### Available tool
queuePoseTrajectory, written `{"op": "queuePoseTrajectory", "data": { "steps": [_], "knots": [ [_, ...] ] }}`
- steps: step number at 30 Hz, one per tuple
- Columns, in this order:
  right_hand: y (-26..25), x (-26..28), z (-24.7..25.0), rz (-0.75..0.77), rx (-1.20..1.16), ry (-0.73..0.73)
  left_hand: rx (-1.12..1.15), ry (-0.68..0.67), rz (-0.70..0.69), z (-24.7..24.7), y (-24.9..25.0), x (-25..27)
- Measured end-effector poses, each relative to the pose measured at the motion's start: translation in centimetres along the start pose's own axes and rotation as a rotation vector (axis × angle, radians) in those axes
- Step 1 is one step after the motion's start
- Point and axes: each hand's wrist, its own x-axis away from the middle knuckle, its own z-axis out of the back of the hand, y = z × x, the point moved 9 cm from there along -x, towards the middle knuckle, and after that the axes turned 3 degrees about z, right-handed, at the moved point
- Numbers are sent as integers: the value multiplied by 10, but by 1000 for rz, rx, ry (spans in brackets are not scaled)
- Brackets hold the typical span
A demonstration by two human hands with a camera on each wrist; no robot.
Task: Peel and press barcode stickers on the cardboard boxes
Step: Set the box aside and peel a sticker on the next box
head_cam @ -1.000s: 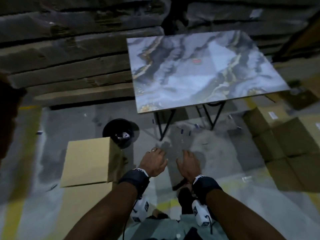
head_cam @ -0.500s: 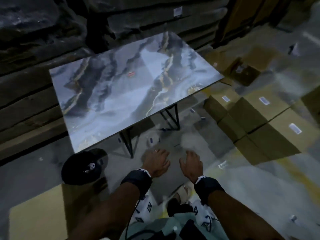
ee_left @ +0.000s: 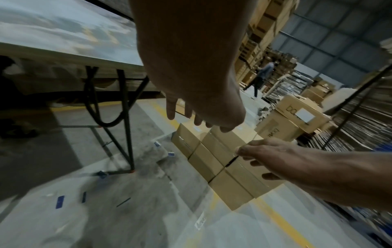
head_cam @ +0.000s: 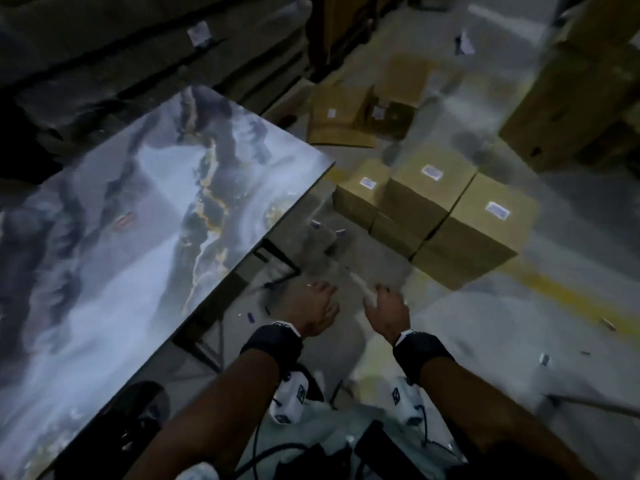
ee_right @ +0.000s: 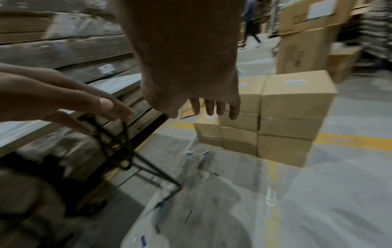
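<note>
Hovering hands: left hand (head_cam: 313, 311) and right hand (head_cam: 389, 311) were held empty, fingers loosely spread, over the floor (head_cam: 485, 341).
Cardboard boxes (head_cam: 446, 216): stacked at 1 o'clock, barcode stickers (head_cam: 497, 210) seen on top.
Table (head_cam: 138, 237): placed at 10 o'clock.

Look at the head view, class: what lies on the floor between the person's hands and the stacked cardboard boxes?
Mostly bare concrete floor, with two small blue-and-white paper scraps near the boxes. The head and right wrist views both show it.
</note>
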Motion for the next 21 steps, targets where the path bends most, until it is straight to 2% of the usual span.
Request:
{"op": "queuePoseTrajectory", "data": {
  "steps": [5, 10, 16, 21],
  "knots": [
    [50, -33, 29, -143, -73, 23, 8, -61, -138, 12, 26, -84],
    [90, -71, 69, -332, -139, 116, 37, -109, -277, 39, 50, -172],
    [114, -111, 119, -449, -179, 224, -69, -147, -439, 60, 78, -258],
    [129, -133, 154, -551, -223, 293, -103, -209, -496, 74, 98, -313]
  ]
}}
